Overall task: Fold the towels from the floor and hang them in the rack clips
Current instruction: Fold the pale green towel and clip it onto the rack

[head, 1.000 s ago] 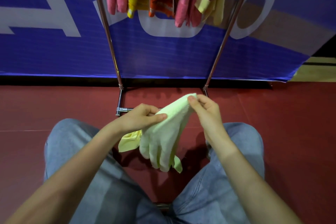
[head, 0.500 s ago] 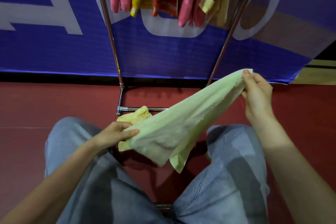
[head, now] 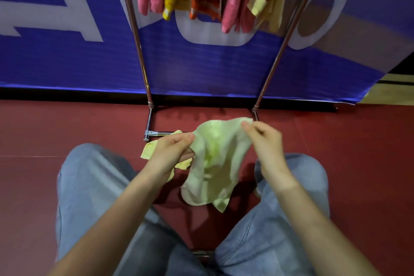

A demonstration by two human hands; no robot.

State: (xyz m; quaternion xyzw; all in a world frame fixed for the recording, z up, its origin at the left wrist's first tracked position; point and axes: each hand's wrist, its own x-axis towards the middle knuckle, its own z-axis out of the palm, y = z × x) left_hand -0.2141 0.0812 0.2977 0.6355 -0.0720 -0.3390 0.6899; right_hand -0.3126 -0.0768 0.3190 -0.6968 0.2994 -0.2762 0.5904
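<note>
The pale green towel (head: pixel 215 163) hangs crumpled and slack below the rack (head: pixel 143 69). Left hand (head: pixel 170 154) and right hand (head: pixel 266 143) each keep a pinching grip on its top edge.

one wide-angle view only, worn on the person's head, looking forward and steeply down over both forearms and the jeans-clad knees (head: pixel 94 186) to the red floor (head: pixel 369 163). it faces the metal rack (head: pixel 143 67) and the blue banner (head: pixel 201 69) behind it, with only the lower ends of the hanging towels (head: pixel 230 6) reaching in at the top edge. the left hand (head: pixel 168 152) and right hand (head: pixel 266 143) sit close below the lens near mid-frame, and straight rack poles bow outward from lens distortion.
</note>
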